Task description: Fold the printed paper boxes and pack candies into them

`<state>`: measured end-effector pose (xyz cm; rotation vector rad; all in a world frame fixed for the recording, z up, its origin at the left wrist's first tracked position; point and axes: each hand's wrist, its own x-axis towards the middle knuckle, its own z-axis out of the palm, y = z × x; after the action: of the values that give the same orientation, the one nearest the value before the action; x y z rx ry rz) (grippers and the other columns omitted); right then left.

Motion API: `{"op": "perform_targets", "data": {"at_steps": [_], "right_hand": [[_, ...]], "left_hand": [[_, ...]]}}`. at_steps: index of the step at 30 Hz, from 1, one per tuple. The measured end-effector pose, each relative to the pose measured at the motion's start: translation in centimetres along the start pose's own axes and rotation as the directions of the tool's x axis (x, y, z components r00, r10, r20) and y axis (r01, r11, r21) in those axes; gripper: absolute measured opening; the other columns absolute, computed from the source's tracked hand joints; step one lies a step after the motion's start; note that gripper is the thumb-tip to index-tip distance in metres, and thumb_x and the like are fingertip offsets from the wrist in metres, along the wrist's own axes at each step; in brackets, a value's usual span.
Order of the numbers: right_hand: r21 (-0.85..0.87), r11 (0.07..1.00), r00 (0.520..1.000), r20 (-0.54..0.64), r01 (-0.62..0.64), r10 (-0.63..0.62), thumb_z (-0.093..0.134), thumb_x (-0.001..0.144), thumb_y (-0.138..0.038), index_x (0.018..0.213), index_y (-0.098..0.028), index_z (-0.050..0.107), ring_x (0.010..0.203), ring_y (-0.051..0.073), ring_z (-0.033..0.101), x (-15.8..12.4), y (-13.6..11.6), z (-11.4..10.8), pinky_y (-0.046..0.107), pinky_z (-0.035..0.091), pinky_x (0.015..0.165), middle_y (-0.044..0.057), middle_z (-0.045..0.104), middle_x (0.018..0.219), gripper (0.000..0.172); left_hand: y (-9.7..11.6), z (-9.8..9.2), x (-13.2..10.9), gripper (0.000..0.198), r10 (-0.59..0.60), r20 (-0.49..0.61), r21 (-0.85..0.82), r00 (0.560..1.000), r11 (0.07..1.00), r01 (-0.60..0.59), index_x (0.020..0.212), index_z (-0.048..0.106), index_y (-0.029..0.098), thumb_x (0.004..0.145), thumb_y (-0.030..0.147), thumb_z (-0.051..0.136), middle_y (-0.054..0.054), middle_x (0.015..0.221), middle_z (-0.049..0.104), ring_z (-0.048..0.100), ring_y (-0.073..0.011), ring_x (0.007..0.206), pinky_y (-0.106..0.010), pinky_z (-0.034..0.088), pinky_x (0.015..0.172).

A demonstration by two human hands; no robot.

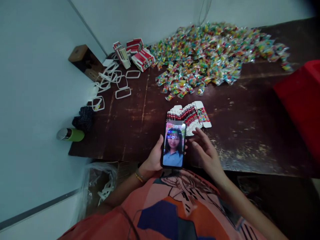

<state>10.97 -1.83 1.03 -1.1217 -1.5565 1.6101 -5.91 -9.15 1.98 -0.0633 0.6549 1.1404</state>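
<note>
A phone with a lit screen showing a picture of a person is upright in my left hand, whose fingers wrap round its back and edges. Just right of the phone, my right hand hovers with bent fingers apart and nothing in them. Behind the phone, a fanned row of flat red and white printed boxes lies on the dark table; the phone covers part of the row.
Clear packets of colourful sweets form a big pile at the back. White bands, red and white bundles, a wooden box, dark cloth and a green bottle are left. A red bin stands right.
</note>
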Motion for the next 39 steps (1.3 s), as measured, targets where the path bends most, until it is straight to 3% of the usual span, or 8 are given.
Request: {"op": "perform_targets", "data": {"at_steps": [7, 13, 18, 29, 32, 34, 36, 39], "right_hand": [[-0.163, 0.974, 0.987, 0.006, 0.158, -0.159, 0.047, 0.092, -0.032, 0.14, -0.032, 0.035, 0.115, 0.024, 0.05, -0.6, -0.9, 0.4, 0.047, 0.039, 0.102, 0.008, 0.045, 0.133, 0.049], [-0.503, 0.661, 0.83, 0.302, 0.556, -0.469, 0.06, 0.084, -0.027, 0.111, -0.035, 0.065, 0.134, 0.033, 0.027, -0.5, -1.3, 0.4, 0.055, 0.024, 0.109, -0.002, 0.032, 0.146, 0.028], [-0.594, 0.671, 0.847, 0.033, 0.443, -0.53, 0.059, 0.085, -0.024, 0.09, -0.024, 0.069, 0.126, 0.031, 0.038, 0.3, -1.3, -1.5, 0.051, 0.032, 0.104, 0.003, 0.044, 0.136, 0.011], [-0.531, 0.731, 0.884, 0.079, 0.428, -0.461, 0.055, 0.088, -0.024, 0.092, -0.024, 0.067, 0.119, 0.026, 0.046, 0.4, -0.9, -0.9, 0.046, 0.038, 0.101, 0.005, 0.055, 0.125, 0.013], [-0.568, 0.715, 0.888, 0.063, 0.407, -0.456, 0.054, 0.089, -0.026, 0.091, -0.024, 0.067, 0.118, 0.025, 0.047, 1.9, -0.2, -2.4, 0.044, 0.037, 0.101, 0.005, 0.057, 0.122, 0.013], [-0.621, 0.687, 0.886, 0.029, 0.378, -0.462, 0.053, 0.089, -0.028, 0.092, -0.024, 0.067, 0.115, 0.024, 0.048, 3.9, 0.8, -4.1, 0.044, 0.038, 0.1, 0.006, 0.058, 0.12, 0.015], [-0.694, 0.639, 0.891, 0.006, 0.331, -0.454, 0.051, 0.089, -0.032, 0.095, -0.024, 0.067, 0.112, 0.025, 0.049, 6.4, 2.1, -6.0, 0.045, 0.038, 0.097, 0.007, 0.059, 0.117, 0.019], [-0.821, 0.544, 0.926, -0.051, 0.173, -0.373, 0.049, 0.088, -0.042, 0.111, -0.021, 0.063, 0.109, 0.031, 0.049, 9.8, 4.1, -8.0, 0.051, 0.039, 0.092, 0.012, 0.057, 0.12, 0.035]], "left_hand": [[0.1, 0.2, 0.3, 0.074, 0.053, -0.057, -0.037, 0.997, 0.998, -0.055, 0.122, 0.055, 0.008, 0.083, 0.069, 0.036, -0.016, 0.106, 0.068, 0.062, -0.0271, 0.1, -0.042, 0.043, 0.093], [0.0, 0.3, 0.5, 0.069, 0.068, -0.038, -0.069, 0.997, 0.995, -0.071, 0.123, 0.055, 0.01, 0.087, 0.065, 0.034, -0.015, 0.11, 0.067, 0.062, -0.0266, 0.102, -0.041, 0.044, 0.092], [0.5, 0.2, 0.2, 0.074, 0.064, 0.012, -0.078, 0.998, 0.995, -0.062, 0.126, 0.052, 0.007, 0.087, 0.065, 0.03, -0.019, 0.116, 0.064, 0.063, -0.0281, 0.101, -0.043, 0.044, 0.093], [0.6, 0.0, -0.1, 0.073, 0.061, 0.002, -0.119, 0.998, 0.991, -0.06, 0.126, 0.053, 0.005, 0.087, 0.064, 0.034, -0.02, 0.118, 0.063, 0.062, -0.029, 0.105, -0.042, 0.044, 0.095], [1.5, -1.4, -0.6, 0.065, 0.083, -0.144, -0.063, 0.986, 0.994, -0.093, 0.12, 0.056, 0.005, 0.086, 0.059, 0.044, -0.019, 0.108, 0.068, 0.065, -0.0286, 0.098, -0.042, 0.047, 0.091], [3.0, -3.6, -0.9, 0.052, 0.186, -0.358, 0.036, 0.915, 0.982, -0.185, 0.111, 0.061, 0.007, 0.084, 0.051, 0.054, -0.014, 0.095, 0.072, 0.068, -0.025, 0.084, -0.04, 0.051, 0.085], [5.0, -6.6, -1.2, 0.041, 0.362, -0.522, 0.197, 0.772, 0.932, -0.304, 0.103, 0.063, 0.009, 0.081, 0.044, 0.061, -0.01, 0.085, 0.073, 0.068, -0.0209, 0.073, -0.039, 0.053, 0.079], [8.6, -10.6, -1.5, 0.04, 0.654, -0.519, 0.516, 0.55, 0.753, -0.408, 0.093, 0.065, 0.01, 0.076, 0.047, 0.066, -0.007, 0.077, 0.072, 0.066, -0.0189, 0.065, -0.036, 0.054, 0.07]]}}
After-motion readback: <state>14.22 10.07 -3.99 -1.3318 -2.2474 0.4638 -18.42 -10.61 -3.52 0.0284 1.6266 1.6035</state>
